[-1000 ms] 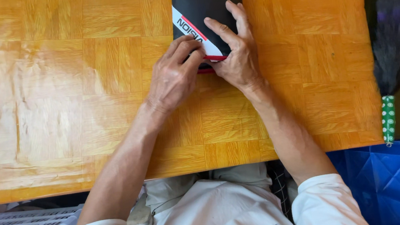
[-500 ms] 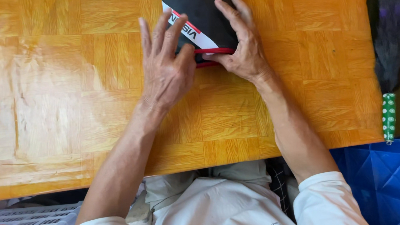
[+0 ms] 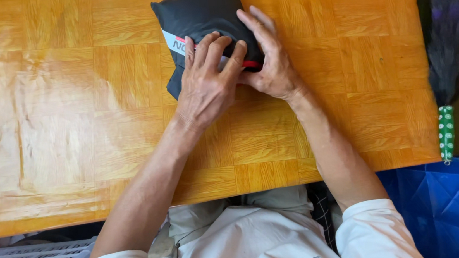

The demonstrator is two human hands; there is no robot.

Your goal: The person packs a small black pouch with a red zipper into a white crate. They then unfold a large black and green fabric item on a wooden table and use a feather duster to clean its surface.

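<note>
Black pouch (image 3: 201, 14) on glossy wooden table (image 3: 71, 116)

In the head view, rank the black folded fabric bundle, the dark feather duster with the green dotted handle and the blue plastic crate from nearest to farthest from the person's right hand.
From the right hand:
1. Black folded fabric bundle, under the fingers, touching.
2. Dark feather duster with the green dotted handle, off the table's right edge.
3. Blue plastic crate, lower right, below the table edge.

My one head camera looks almost straight down, close over the wooden table (image 3: 73, 133), my forearms entering from the bottom edge; no second view shares this.
</note>
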